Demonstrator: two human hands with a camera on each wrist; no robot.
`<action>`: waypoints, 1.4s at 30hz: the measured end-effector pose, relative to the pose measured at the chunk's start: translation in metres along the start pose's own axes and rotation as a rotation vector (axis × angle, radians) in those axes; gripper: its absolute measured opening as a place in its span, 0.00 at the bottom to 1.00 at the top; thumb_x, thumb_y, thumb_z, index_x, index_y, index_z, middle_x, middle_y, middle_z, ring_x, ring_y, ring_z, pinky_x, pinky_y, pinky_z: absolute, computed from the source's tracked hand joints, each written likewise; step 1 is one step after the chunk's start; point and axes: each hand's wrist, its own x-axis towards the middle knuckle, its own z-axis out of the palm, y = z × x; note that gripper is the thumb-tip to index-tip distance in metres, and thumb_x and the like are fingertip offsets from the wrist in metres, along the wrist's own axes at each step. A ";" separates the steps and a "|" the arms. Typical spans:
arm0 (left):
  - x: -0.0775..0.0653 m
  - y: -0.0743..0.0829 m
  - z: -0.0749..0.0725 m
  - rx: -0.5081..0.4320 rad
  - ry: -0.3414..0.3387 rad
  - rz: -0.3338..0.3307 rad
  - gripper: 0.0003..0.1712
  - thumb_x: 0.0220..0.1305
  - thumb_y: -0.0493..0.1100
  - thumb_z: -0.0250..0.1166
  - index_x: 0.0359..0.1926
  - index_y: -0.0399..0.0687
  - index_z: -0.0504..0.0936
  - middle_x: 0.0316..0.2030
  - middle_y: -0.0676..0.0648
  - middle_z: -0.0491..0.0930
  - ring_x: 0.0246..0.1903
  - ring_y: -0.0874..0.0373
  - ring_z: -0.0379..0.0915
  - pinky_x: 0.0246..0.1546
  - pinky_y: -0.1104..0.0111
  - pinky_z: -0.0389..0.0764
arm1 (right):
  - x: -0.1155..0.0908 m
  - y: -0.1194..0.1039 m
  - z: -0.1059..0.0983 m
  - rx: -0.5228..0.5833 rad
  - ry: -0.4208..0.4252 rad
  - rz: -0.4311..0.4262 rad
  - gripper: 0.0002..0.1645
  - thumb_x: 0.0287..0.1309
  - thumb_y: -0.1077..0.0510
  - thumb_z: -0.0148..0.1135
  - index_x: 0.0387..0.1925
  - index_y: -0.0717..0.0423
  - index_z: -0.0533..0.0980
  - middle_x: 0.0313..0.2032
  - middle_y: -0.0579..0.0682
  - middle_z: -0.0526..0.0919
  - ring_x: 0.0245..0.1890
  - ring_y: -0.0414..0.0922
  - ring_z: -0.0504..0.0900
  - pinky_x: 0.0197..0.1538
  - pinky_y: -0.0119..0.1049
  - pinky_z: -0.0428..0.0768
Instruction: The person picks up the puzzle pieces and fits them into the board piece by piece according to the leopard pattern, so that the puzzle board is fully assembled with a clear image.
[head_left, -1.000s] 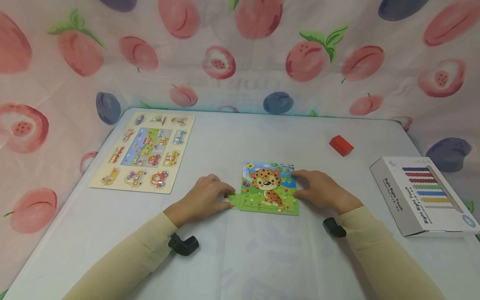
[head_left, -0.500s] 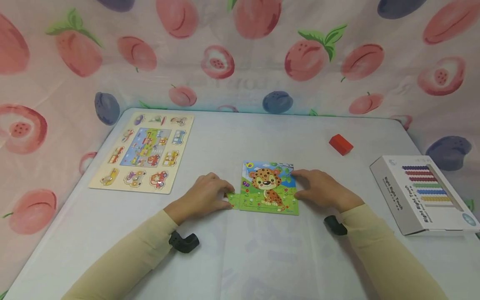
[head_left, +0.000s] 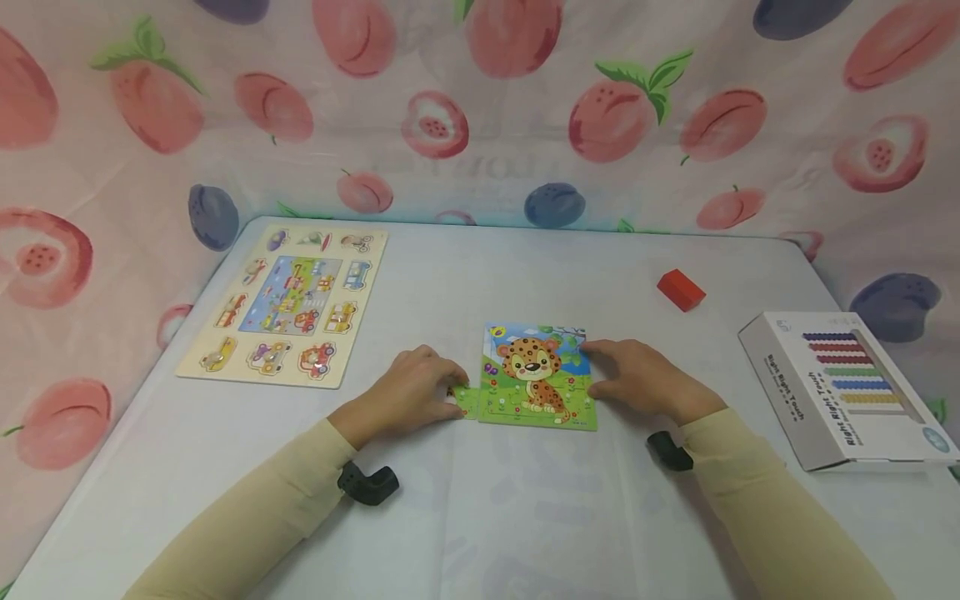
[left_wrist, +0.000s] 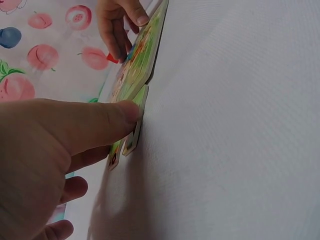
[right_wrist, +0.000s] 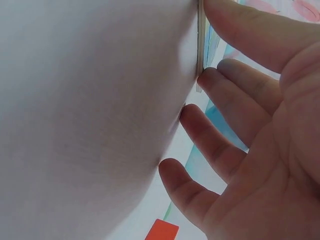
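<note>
A square leopard jigsaw puzzle lies flat on the white table. From its lower left side juts a small green puzzle piece, whose lobed outer end shows in the left wrist view. My left hand pinches this piece between thumb and index finger; the other fingers are bent loosely below. At the puzzle's right edge is my right hand, its thumb and index fingertip spread along that edge. In the right wrist view, the right hand's fingers are extended, with the fingertips low by the tabletop.
A wooden vehicle peg puzzle lies at the back left. Behind the right hand is a red block. A white box with coloured bead rows stands at the right. A fruit-patterned cloth hangs behind the table.
</note>
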 end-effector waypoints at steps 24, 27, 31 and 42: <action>-0.001 -0.001 0.001 -0.014 -0.024 -0.011 0.25 0.52 0.48 0.79 0.51 0.47 0.85 0.46 0.53 0.84 0.48 0.56 0.68 0.53 0.57 0.67 | 0.000 0.001 0.000 -0.004 0.000 -0.018 0.43 0.58 0.56 0.73 0.71 0.60 0.66 0.68 0.65 0.68 0.67 0.65 0.64 0.65 0.62 0.64; 0.002 -0.001 0.001 -0.018 -0.035 -0.010 0.25 0.52 0.48 0.79 0.51 0.46 0.84 0.47 0.52 0.83 0.47 0.56 0.69 0.54 0.57 0.67 | 0.000 0.001 0.001 -0.005 0.002 -0.018 0.43 0.58 0.56 0.73 0.71 0.60 0.66 0.68 0.65 0.68 0.67 0.65 0.64 0.65 0.62 0.63; 0.003 -0.001 0.001 -0.029 -0.042 -0.016 0.26 0.51 0.47 0.79 0.51 0.44 0.83 0.47 0.50 0.82 0.49 0.54 0.69 0.56 0.56 0.68 | 0.000 0.001 0.001 -0.002 0.005 -0.015 0.42 0.57 0.56 0.72 0.71 0.59 0.66 0.68 0.65 0.68 0.68 0.65 0.63 0.66 0.63 0.63; 0.000 -0.001 -0.005 -0.051 -0.005 -0.016 0.26 0.50 0.46 0.78 0.51 0.45 0.84 0.47 0.51 0.80 0.49 0.54 0.68 0.56 0.55 0.67 | -0.001 0.001 0.001 0.000 0.009 -0.037 0.42 0.58 0.57 0.72 0.71 0.61 0.67 0.67 0.65 0.68 0.67 0.65 0.64 0.66 0.63 0.63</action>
